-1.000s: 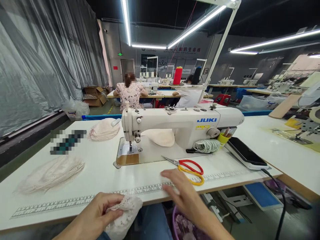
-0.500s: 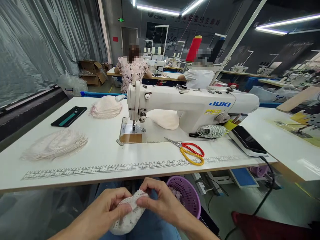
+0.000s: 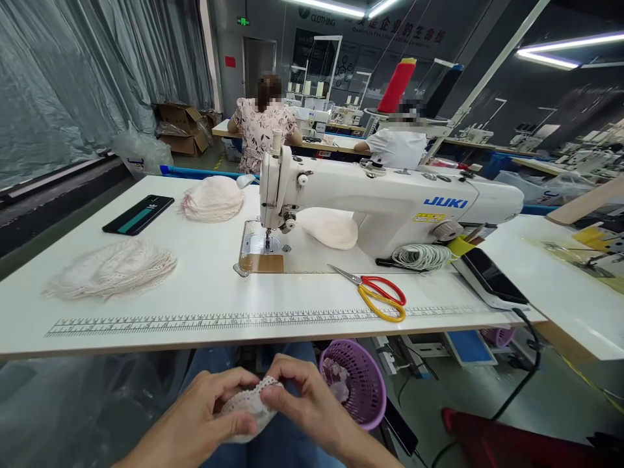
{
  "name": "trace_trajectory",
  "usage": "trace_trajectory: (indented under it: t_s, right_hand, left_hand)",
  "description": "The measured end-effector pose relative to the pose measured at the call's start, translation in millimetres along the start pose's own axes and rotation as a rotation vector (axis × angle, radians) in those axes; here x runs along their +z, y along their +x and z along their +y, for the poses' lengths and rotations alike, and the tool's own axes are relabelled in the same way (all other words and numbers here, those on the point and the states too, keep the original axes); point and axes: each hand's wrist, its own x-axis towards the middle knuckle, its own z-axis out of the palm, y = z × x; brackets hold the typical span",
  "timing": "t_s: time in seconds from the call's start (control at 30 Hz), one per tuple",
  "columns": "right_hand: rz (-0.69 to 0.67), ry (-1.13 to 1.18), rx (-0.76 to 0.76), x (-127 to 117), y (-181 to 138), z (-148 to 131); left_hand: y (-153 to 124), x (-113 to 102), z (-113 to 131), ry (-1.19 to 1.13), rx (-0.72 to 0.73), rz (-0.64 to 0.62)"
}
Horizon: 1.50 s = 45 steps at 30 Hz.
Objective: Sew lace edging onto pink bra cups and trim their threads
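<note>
Over my lap, below the table's front edge, both hands hold a small piece of white lace fabric (image 3: 251, 404) with a scalloped, holed edge. My left hand (image 3: 209, 413) grips its left side, thumb in front and fingers behind. At the upper right end, my right hand (image 3: 305, 400) pinches the lace edge between thumb and fingers. Part of the cloth is hidden behind the fingers. Ahead on the table stands a white sewing machine (image 3: 390, 188), with scissors (image 3: 375, 292) with red and yellow handles lying in front of it.
A stack of lace pieces (image 3: 114, 268), a second pale stack (image 3: 213, 199) and a phone (image 3: 139, 214) lie on the left of the table (image 3: 205, 286). A purple basket (image 3: 363, 383) with scraps stands below at right. Two people sit at machines farther back.
The lace fabric is folded smaller between my hands, with less of it hanging below. My left fingers have shifted around it. The camera view has tilted and turned slightly.
</note>
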Motion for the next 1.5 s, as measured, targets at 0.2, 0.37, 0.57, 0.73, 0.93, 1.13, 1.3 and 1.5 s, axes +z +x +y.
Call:
trace_trajectory:
  t_s: [0.2, 0.37, 0.57, 0.73, 0.93, 1.13, 1.3, 1.5]
  right_hand:
    - [0.068, -0.157, -0.073, 6.3, -7.4, 2.6]
    - [0.097, -0.194, -0.117, 6.6, -13.3, 6.2]
    - [0.084, -0.185, -0.134, 9.0, -15.5, 6.9]
    - [0.092, -0.171, -0.122, 11.3, -14.6, 6.3]
    - [0.08, -0.155, -0.011, 8.5, -17.6, 5.1]
    - [0.048, -0.124, 0.009, 9.9, -20.8, 8.6]
    - [0.049, -0.018, 0.043, 11.9, -18.5, 15.0]
    - [0.026, 0.246, 0.152, 10.8, -19.9, 23.3]
  left_hand:
    - [4.7, 4.5, -1.4, 0.031, -0.023, 0.063]
    - [4.6, 5.8, -9.3, -0.136, -0.063, 0.001]
    - [3.6, 8.6, -7.9, -0.306, -0.103, -0.023]
    - [3.6, 10.0, -2.4, -0.355, -0.128, -0.073]
    - [3.0, 10.6, -5.8, -0.317, -0.137, -0.028]
    - [2.6, 12.7, -7.6, -0.209, -0.122, -0.051]
    - [0.8, 13.8, -2.8, -0.192, -0.136, -0.074]
    - [-4.1, 12.7, 0.1, -0.175, -0.144, -0.089]
